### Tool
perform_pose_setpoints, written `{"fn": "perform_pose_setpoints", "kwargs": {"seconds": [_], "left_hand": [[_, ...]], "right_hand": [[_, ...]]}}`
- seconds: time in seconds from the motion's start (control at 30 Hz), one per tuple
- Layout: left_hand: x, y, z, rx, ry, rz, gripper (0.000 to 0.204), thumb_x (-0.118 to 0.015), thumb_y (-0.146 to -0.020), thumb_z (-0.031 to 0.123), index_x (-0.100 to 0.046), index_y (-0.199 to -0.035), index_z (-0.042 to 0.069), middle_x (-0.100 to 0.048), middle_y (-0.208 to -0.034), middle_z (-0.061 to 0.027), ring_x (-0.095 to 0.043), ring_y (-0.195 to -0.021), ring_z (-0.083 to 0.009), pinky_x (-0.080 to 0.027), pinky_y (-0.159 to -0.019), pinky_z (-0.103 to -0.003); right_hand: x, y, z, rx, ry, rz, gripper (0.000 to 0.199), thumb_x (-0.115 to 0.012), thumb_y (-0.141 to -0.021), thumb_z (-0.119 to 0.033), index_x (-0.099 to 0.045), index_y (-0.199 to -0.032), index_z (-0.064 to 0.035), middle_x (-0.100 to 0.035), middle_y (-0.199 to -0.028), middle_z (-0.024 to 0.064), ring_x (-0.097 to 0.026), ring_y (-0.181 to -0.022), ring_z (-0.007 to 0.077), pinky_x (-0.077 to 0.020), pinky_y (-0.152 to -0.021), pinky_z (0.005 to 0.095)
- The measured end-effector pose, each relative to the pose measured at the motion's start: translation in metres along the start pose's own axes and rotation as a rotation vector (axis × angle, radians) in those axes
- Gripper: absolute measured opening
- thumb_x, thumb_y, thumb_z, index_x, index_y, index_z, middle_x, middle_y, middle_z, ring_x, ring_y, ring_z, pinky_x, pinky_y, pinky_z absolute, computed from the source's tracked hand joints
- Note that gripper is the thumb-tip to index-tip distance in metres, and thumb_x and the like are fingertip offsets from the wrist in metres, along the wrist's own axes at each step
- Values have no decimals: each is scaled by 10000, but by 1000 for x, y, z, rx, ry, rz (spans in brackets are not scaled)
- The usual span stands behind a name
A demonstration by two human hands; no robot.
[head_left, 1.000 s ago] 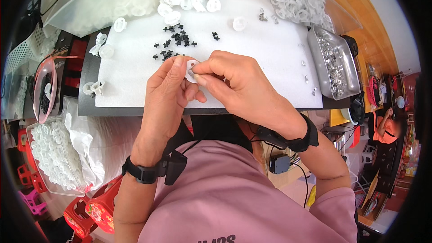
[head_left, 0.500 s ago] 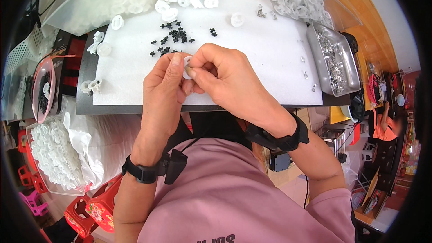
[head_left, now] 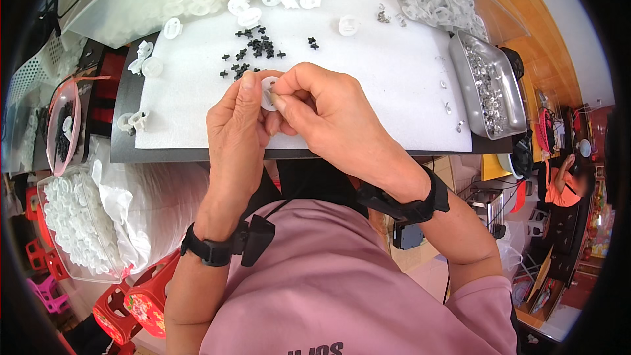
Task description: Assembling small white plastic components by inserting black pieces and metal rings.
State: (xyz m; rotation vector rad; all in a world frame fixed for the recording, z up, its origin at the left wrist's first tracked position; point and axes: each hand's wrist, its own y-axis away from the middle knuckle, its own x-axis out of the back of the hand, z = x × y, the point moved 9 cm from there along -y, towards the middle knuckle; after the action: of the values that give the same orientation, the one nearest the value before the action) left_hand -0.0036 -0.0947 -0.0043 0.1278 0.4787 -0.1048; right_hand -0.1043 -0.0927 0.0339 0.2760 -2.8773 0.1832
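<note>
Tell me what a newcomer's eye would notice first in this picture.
First, the two hands at the centre: the left hand and right hand together pinch a small white round plastic part over the white foam mat. Behind them lie scattered small black cross-shaped pieces, and a metal tray of shiny metal bits sits at the mat's right edge.

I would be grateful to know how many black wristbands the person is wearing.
2: one black wristband on the left wrist, one black wristband on the right wrist. None seems hidden.
</note>
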Motion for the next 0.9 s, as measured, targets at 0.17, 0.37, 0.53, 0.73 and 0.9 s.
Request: {"fn": "perform_pose_setpoints", "kwargs": {"seconds": [0.17,0.37,0.53,0.73,0.9], "left_hand": [[4,-2,-2,-31,-71,28,406,-446,-1007,326,-639,-1014,-30,-546,-708,-8,-453,-594,-52,-392,-540,-191],[6,1,0,-67,-240,70,388,-451,-1005,320,-647,-1000,-15,-531,-699,10,-437,-600,-45,-368,-538,-196],[-4,6,4,-70,-184,-17,389,-406,-1013,305,-602,-1114,-15,-540,-761,-7,-450,-666,-68,-387,-620,-210],[-3,11,8,-110,-136,-84,387,-375,-1016,274,-548,-1190,-25,-517,-765,-15,-481,-666,-85,-404,-633,-205],[4,7,7,-86,-1,-64,366,-371,-1008,235,-537,-1123,-71,-576,-785,-77,-446,-575,-100,-505,-601,-292]], "right_hand": [[-2,-3,7,-42,26,-13,88,-512,-915,-21,-543,-866,45,-620,-713,69,-578,-662,83,-481,-590,233],[-1,-1,11,-104,37,-37,82,-512,-910,-12,-533,-852,42,-609,-738,65,-589,-685,85,-491,-611,237],[5,-1,2,-89,15,-48,79,-519,-913,-14,-527,-855,39,-602,-752,54,-587,-704,81,-491,-635,235],[18,-4,-13,58,74,-127,126,-557,-860,-68,-581,-918,41,-628,-711,132,-587,-594,189,-470,-561,306],[54,-44,-20,51,393,-108,138,-547,-829,-35,-601,-931,41,-640,-768,161,-625,-690,243,-489,-626,346]]}}
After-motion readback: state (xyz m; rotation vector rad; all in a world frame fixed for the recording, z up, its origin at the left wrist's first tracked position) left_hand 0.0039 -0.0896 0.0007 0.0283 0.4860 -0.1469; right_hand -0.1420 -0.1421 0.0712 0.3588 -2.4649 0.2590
